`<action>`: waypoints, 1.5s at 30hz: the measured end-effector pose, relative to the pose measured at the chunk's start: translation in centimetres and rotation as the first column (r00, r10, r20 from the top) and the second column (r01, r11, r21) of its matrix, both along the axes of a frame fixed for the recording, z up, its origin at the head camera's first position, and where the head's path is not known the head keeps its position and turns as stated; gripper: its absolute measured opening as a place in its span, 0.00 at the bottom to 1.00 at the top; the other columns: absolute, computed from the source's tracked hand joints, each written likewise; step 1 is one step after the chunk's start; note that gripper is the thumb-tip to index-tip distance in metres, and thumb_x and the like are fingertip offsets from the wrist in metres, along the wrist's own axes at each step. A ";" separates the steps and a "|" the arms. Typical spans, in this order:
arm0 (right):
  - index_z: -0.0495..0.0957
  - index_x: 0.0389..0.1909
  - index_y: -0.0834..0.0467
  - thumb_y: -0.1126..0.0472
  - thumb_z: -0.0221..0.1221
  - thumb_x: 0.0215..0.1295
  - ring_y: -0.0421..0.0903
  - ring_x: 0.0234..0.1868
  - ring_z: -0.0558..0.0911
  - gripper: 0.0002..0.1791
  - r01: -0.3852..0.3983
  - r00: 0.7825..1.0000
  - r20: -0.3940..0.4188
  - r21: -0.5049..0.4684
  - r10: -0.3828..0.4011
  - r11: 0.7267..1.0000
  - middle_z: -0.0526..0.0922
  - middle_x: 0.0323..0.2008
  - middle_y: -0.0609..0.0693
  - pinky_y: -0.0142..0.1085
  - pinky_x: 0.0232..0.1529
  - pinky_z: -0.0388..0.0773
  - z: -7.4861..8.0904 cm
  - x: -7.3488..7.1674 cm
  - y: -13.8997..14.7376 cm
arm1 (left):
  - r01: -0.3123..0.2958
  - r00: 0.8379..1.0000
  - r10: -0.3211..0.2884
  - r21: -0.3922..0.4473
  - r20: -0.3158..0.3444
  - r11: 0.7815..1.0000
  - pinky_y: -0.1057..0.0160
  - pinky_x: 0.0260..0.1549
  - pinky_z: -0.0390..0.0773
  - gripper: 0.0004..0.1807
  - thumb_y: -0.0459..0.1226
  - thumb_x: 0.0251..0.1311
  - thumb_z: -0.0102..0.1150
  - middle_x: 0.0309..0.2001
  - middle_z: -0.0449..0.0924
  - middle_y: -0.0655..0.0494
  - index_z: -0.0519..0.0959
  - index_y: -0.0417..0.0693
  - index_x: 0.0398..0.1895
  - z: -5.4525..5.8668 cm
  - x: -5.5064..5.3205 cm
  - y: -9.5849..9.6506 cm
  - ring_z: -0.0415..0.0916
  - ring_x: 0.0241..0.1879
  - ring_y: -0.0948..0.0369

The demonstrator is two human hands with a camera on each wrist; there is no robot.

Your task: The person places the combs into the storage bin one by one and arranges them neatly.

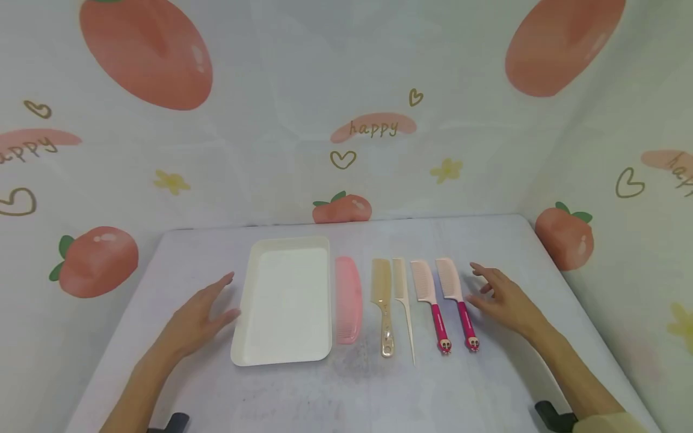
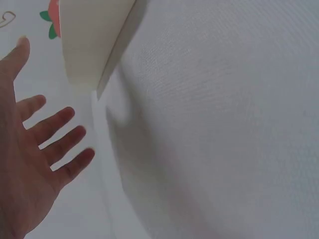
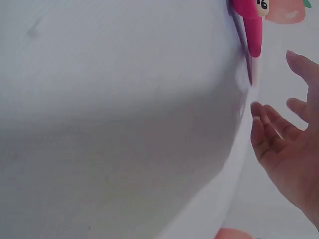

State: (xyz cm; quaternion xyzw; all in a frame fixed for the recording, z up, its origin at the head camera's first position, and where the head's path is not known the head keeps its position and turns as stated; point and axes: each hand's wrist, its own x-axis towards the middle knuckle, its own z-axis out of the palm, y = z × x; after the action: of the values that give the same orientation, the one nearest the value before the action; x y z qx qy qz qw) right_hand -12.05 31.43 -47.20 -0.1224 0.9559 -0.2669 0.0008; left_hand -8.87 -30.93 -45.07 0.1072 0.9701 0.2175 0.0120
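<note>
While both hands are held out over the table (image 1: 303, 397), neither has hold of anything; the left hand (image 1: 192, 322) has its fingers well spread and its thumb set apart, and it lies just left of the white tray (image 1: 284, 300); whether the thumb tip touches the tray's rim is hard to tell from the head view, though the left wrist view seems to show a gap; the right hand (image 1: 505, 300) has its thumb out and its fingers loosely bent, just beside the outer comb (image 1: 458, 298), which has a pale head and a red handle ending in a small face.

Between the tray and the outer comb stand four more in a row, all lying flat; the pink comb (image 1: 351, 300) is nearest the tray, followed by the gold comb (image 1: 384, 304), the thin tail comb (image 1: 404, 297) and the inner comb (image 1: 434, 305), a match for the outer one; behind the table hangs a cloth (image 1: 271, 168) printed with fruit, hearts and flowers.
</note>
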 end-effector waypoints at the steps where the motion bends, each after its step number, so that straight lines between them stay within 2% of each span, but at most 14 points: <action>1: 0.63 0.73 0.58 0.51 0.69 0.60 0.54 0.44 0.81 0.42 -0.004 1.000 0.010 -0.019 0.004 1.000 0.74 0.59 0.61 0.40 0.37 0.83 0.0 0.0 -0.1 | 0.001 1.000 -0.001 0.010 0.007 1.000 0.33 0.58 0.67 0.43 0.55 0.65 0.60 0.69 0.67 0.40 0.56 0.52 0.78 0.0 -0.1 0.0 0.66 0.65 0.40; 3: 0.63 0.73 0.58 0.53 0.69 0.60 0.51 0.42 0.80 0.42 -0.008 0.999 0.031 -0.058 0.009 0.998 0.75 0.59 0.61 0.33 0.36 0.81 0.0 -0.1 -0.2 | 0.006 1.000 -0.007 0.035 0.027 0.999 0.37 0.54 0.73 0.43 0.54 0.65 0.61 0.68 0.70 0.42 0.57 0.51 0.77 0.0 -0.3 0.2 0.72 0.60 0.42; 6: 0.62 0.73 0.58 0.54 0.70 0.60 0.50 0.41 0.81 0.42 -0.009 0.998 0.066 -0.106 0.016 0.994 0.75 0.60 0.62 0.29 0.37 0.80 0.0 -0.2 -0.4 | 0.015 0.999 -0.018 0.072 0.049 0.997 0.45 0.46 0.79 0.42 0.52 0.63 0.64 0.65 0.73 0.45 0.59 0.49 0.76 -0.2 -0.6 0.2 0.78 0.51 0.49; 9: 0.62 0.73 0.58 0.55 0.69 0.60 0.50 0.42 0.81 0.42 -0.001 0.995 0.099 -0.141 0.016 0.990 0.74 0.61 0.62 0.31 0.38 0.81 0.0 -0.2 -0.6 | 0.031 0.998 -0.037 0.107 0.059 0.994 0.48 0.44 0.80 0.42 0.50 0.62 0.66 0.63 0.75 0.46 0.61 0.49 0.75 -0.5 -1.0 0.3 0.79 0.48 0.52; 15: 0.63 0.72 0.57 0.56 0.69 0.61 0.52 0.44 0.82 0.40 0.019 0.987 0.162 -0.181 0.011 0.983 0.74 0.61 0.62 0.37 0.39 0.84 0.0 -0.2 -1.0 | 0.045 0.996 -0.056 0.158 0.064 0.986 0.48 0.47 0.81 0.40 0.47 0.61 0.68 0.63 0.75 0.45 0.63 0.47 0.74 -0.6 -1.2 0.6 0.80 0.49 0.52; 23: 0.64 0.72 0.58 0.54 0.68 0.62 0.55 0.46 0.82 0.39 0.051 0.975 0.220 -0.200 -0.006 0.978 0.72 0.63 0.64 0.43 0.41 0.85 -0.2 -0.3 -1.7 | 0.063 0.996 -0.076 0.222 0.051 0.973 0.60 0.42 0.82 0.37 0.45 0.60 0.69 0.61 0.76 0.43 0.68 0.45 0.71 -0.9 -1.5 0.7 0.80 0.45 0.55; 28: 0.66 0.70 0.58 0.54 0.69 0.61 0.54 0.44 0.82 0.38 0.090 0.976 0.213 -0.183 -0.050 0.979 0.72 0.62 0.64 0.43 0.41 0.85 -0.4 -0.3 -2.5 | 0.038 0.994 -0.061 0.235 0.090 0.971 0.58 0.43 0.81 0.37 0.46 0.60 0.69 0.61 0.75 0.43 0.68 0.46 0.71 -0.9 -1.6 0.9 0.79 0.45 0.55; 32: 0.69 0.68 0.60 0.55 0.70 0.59 0.53 0.42 0.81 0.37 0.136 0.978 0.177 -0.136 -0.111 0.981 0.74 0.58 0.64 0.43 0.40 0.85 -0.5 -0.2 -3.3 | 0.025 0.991 -0.054 0.239 0.119 0.971 0.57 0.43 0.81 0.37 0.48 0.61 0.67 0.61 0.75 0.42 0.68 0.47 0.71 -0.9 -1.6 1.0 0.80 0.44 0.55; 37: 0.69 0.66 0.61 0.58 0.70 0.59 0.51 0.40 0.80 0.35 0.197 0.970 0.164 -0.082 -0.182 0.977 0.77 0.52 0.62 0.39 0.36 0.83 -0.7 -0.2 -4.1 | 0.012 0.990 -0.045 0.240 0.134 0.971 0.58 0.41 0.82 0.36 0.49 0.62 0.67 0.60 0.76 0.42 0.68 0.46 0.71 -0.9 -1.5 1.2 0.80 0.44 0.54; 45: 0.69 0.65 0.62 0.60 0.68 0.60 0.49 0.36 0.79 0.33 0.237 0.962 0.160 -0.102 -0.219 0.966 0.80 0.45 0.60 0.35 0.32 0.80 -1.1 -0.1 -4.5 | 0.005 0.989 -0.033 0.199 0.141 0.980 0.53 0.43 0.81 0.36 0.49 0.63 0.65 0.53 0.80 0.44 0.68 0.47 0.71 -1.2 -1.4 1.2 0.80 0.45 0.53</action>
State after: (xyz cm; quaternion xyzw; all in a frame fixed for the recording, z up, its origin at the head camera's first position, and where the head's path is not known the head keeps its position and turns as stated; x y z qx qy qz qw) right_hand -12.15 26.89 -48.29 0.0091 0.9432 -0.3304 0.0335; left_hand -10.28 -29.68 -46.25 0.1012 0.9392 0.3199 0.0734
